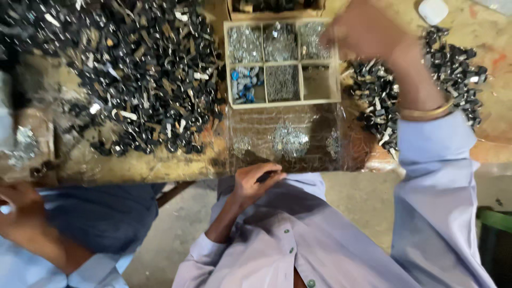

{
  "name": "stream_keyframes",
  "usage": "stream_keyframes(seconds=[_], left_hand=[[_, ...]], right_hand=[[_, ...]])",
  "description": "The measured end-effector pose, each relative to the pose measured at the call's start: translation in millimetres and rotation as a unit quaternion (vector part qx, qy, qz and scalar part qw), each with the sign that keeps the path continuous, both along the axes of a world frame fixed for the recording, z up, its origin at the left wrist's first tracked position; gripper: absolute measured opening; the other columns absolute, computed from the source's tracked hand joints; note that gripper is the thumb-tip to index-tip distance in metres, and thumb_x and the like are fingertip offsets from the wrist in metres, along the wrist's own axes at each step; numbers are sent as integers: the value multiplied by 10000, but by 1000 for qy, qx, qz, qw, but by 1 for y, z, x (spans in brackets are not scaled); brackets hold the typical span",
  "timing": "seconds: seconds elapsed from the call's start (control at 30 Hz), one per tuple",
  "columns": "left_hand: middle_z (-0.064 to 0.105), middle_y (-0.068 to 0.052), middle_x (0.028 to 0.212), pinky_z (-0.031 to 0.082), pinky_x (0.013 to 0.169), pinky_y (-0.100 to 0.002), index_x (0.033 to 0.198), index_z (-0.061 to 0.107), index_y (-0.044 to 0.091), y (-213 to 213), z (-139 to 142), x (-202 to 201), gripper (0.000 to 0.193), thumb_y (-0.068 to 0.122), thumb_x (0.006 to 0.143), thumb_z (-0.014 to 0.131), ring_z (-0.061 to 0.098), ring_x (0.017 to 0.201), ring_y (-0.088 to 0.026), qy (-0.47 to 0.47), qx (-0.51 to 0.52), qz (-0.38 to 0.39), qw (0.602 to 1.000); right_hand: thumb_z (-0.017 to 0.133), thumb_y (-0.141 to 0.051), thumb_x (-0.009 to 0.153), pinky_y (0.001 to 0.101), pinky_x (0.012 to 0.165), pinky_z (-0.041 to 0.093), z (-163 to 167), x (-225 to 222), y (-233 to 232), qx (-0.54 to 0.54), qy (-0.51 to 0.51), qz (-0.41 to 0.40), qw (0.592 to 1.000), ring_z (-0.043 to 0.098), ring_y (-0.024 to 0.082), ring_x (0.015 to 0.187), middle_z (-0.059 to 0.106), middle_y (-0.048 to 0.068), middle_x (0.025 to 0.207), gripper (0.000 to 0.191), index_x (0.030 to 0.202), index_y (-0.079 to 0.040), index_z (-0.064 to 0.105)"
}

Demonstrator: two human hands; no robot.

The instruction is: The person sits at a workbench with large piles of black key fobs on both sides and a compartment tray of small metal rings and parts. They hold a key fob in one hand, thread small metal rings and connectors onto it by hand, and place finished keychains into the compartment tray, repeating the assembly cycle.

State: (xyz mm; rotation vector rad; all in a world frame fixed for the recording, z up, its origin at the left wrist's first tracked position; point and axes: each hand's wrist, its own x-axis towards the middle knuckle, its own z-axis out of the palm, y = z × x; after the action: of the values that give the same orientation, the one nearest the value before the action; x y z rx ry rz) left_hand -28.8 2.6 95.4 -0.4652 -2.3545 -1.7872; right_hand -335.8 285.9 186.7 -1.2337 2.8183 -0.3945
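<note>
right hand: raised over the tray's right rear corner, blurred; whether its fingers are curled on anything I cannot tell
left hand: at the bench's near edge, close to the body, fingers curled shut on a small dark part, mostly hidden
tray: wooden, six compartments; shiny metal bits in the rear three, blue pieces front left, fine metal bits front middle, front right looks near bare
sheet: clear plastic in front of the tray, small heaps of shiny bits lying loose on it
piles: big pile of black parts on the left, small pile on the right under the raised arm
risk, sleeve: the right sleeve hangs just above the small pile and could drag parts off the bench
risk, heaps: they lie near the edge beside the left hand; a nudge would likely spill them to the floor
risk, tray: a fast reach may drop bits into the wrong compartment
other person: an arm at the lower left, apart from both hands
</note>
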Motion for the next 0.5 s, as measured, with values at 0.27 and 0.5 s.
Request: stream_keyframes(seconds=[0.27, 0.5], left_hand=[[792, -95, 969, 643, 724, -273, 1031, 735, 34, -23, 22, -18, 157, 69, 903, 817, 791, 855, -152, -6, 45, -39, 998], [783, -37, 911, 555, 500, -244, 1058, 728, 124, -59, 30, -86, 91, 115, 969, 712, 741, 672, -110, 18, -123, 25, 992]], right_hand=[[759, -317, 804, 460, 783, 576, 10, 129, 51, 196, -87, -229, 950, 738, 307, 907, 773, 88, 1038, 312, 1098, -224, 805], [774, -300, 952, 427, 780, 552, -29, 201, 80, 46, -21, -319, 946, 698, 300, 954, 727, 47, 1038, 196, 1082, -153, 786]])
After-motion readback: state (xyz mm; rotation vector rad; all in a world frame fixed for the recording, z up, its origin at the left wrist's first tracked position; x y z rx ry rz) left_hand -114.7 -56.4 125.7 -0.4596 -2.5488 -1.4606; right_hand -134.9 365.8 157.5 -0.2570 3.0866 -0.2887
